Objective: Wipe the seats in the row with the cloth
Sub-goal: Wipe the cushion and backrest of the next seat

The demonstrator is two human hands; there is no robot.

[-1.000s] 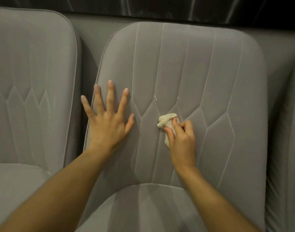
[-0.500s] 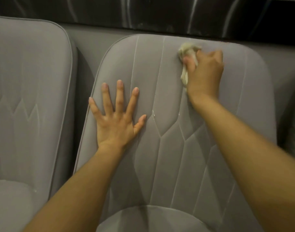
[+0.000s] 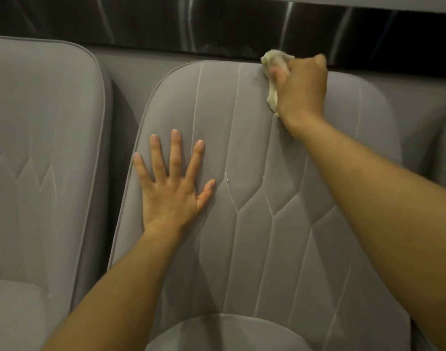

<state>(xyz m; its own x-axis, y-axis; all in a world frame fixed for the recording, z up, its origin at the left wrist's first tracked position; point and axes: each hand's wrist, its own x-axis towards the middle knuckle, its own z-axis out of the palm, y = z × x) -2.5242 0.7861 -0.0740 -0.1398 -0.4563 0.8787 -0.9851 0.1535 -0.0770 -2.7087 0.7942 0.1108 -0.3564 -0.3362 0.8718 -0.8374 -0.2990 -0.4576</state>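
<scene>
Cloth (image 3: 276, 65) now sits at the middle seat's (image 3: 254, 224) top edge, higher than half a second ago, bunched in the right hand's (image 3: 301, 88) curled fingers; left hand (image 3: 171, 191) stays flat, fingers spread.

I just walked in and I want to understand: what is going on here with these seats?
A person is wiping the middle seat. The right hand holds a crumpled pale cloth against the top edge of its backrest. The left hand lies flat on the backrest, fingers spread, lower and to the left. The neighbouring seat on the left is untouched.
</scene>
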